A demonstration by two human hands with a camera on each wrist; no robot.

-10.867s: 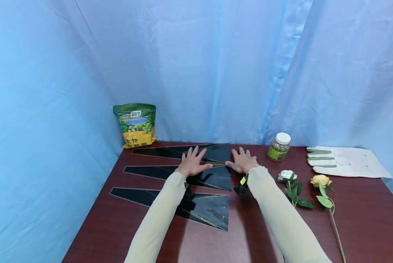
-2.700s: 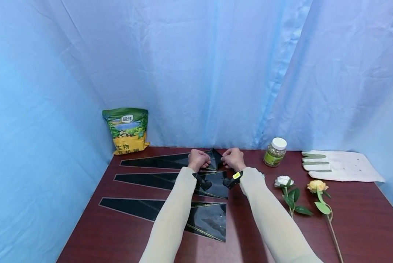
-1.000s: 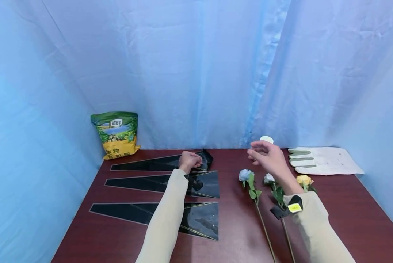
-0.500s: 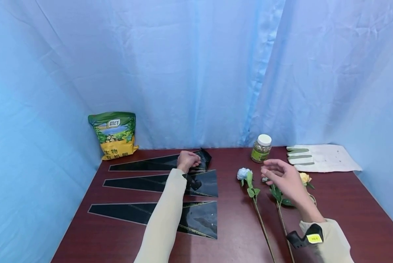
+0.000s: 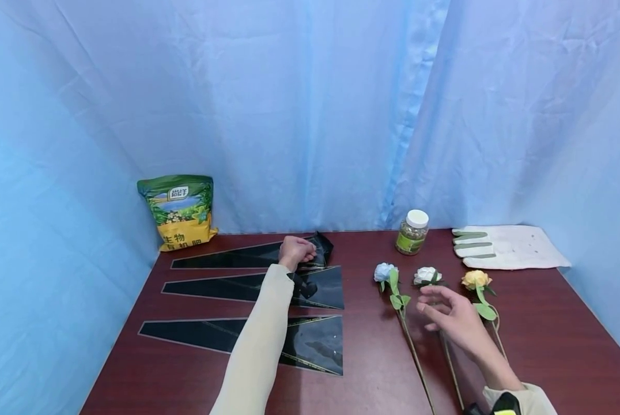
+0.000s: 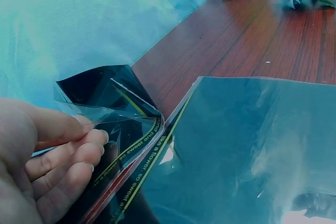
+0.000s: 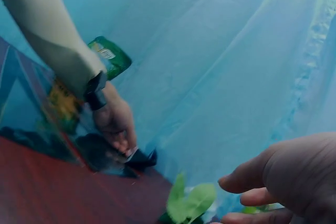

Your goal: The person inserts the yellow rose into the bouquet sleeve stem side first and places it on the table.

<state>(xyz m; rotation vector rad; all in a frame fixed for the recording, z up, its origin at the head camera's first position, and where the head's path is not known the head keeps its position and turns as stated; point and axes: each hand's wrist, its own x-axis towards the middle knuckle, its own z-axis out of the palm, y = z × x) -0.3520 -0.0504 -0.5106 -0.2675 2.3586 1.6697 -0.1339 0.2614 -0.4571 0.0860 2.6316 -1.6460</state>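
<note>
My left hand [image 5: 295, 252] pinches the clear film at the wide end of the farthest black flower sleeve [image 5: 237, 257]. In the left wrist view that sleeve's mouth [image 6: 100, 85] stands up, spread apart, beside the fingertips. Two more black sleeves, the middle one [image 5: 211, 286] and the nearest one [image 5: 196, 334], lie flat in front of it. My right hand [image 5: 457, 320] hovers over the stem of a white rose [image 5: 426, 275], fingers loosely bent and holding nothing. A blue rose [image 5: 384, 273] lies left of it, a yellow rose [image 5: 476, 280] right.
A green and yellow bag [image 5: 177, 213] stands at the back left against the curtain. Towards the back right are a jar with a white lid [image 5: 412, 232] and a white glove [image 5: 512, 248]. Blue curtain [image 5: 268, 115] closes off the back and left of the table.
Earlier both hands were at the farthest sleeve, whose wide end has been raised and spread. The right hand then let go and moved right and nearer, over the roses; the left stays on the film.
</note>
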